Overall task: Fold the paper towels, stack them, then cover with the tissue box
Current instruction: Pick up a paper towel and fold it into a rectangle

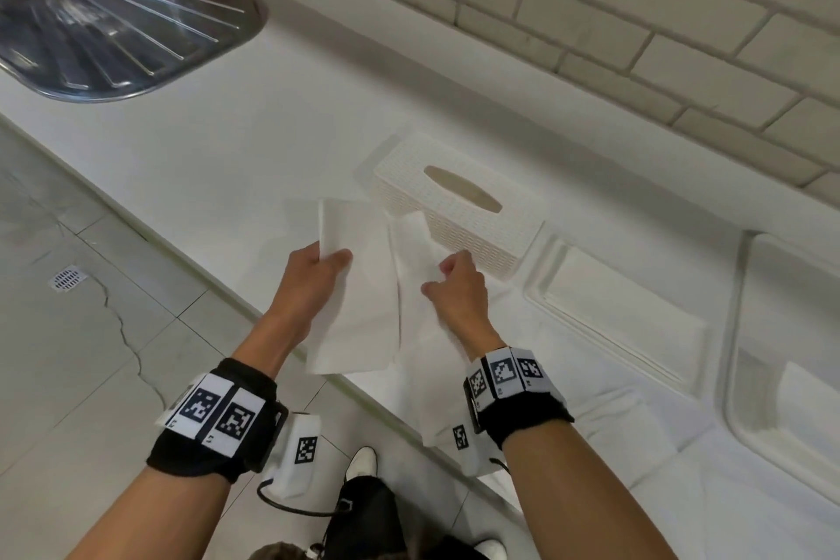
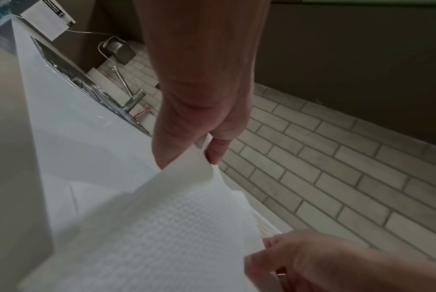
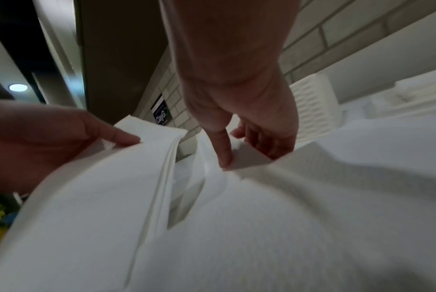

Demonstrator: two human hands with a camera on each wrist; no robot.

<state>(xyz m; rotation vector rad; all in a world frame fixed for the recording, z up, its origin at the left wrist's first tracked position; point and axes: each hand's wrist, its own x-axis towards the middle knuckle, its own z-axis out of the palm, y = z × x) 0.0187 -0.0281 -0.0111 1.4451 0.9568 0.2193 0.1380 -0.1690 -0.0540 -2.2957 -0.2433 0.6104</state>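
left hand [image 1: 318,275] pinches a folded white paper towel [image 1: 359,286] held above the white counter [image 1: 204,159]; right hand [image 1: 457,286] pinches another sheet [image 1: 416,250]; white woven tissue box [image 1: 459,205] just behind; a dark wall sign [image 3: 161,116] reads "claygo"

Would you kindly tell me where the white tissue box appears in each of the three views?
Head: the tissue box sits at centre on the counter, just beyond both hands.
Left wrist: only a ribbed white sliver, probably the box, shows at lower right above the right hand.
Right wrist: its ribbed side shows at right, behind the right hand.
Shared landmark: the brick wall behind the counter.
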